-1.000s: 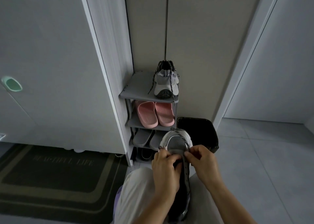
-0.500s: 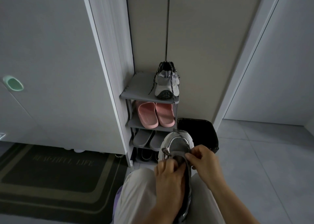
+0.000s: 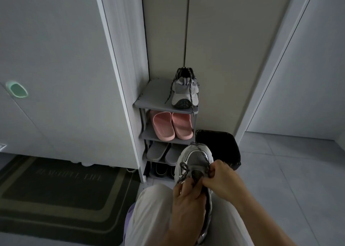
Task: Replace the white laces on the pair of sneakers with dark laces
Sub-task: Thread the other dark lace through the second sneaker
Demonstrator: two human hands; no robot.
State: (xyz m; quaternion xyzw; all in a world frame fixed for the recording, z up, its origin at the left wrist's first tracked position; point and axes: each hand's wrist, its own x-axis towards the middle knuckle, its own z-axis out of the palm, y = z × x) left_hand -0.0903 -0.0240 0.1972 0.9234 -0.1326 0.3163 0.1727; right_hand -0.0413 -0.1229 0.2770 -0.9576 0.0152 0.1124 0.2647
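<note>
One sneaker (image 3: 183, 94) apparently finished, atop shoe rack (image 3: 155, 95), dark-laced, ends hanging loose. Second sneaker (image 3: 196, 155) on lap (image 3: 149, 217) before rack: dark lace (image 3: 183, 168) through toe eyelets only, pinched in grip of left hand (image 3: 186, 199) and right hand (image 3: 222, 180).

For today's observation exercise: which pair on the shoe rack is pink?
The pink slides on the second shelf, below the lone sneaker; the grey slides sit lower.

Two hands (image 3: 186, 199) (image 3: 222, 178), two grey sneakers (image 3: 196, 156) (image 3: 183, 94), two pink slippers (image 3: 163, 126) (image 3: 182, 125), two grey slippers (image 3: 156, 151) (image 3: 172, 155), one black bin (image 3: 222, 146), one shoe rack (image 3: 155, 94) and one doormat (image 3: 56, 186) are showing.
</note>
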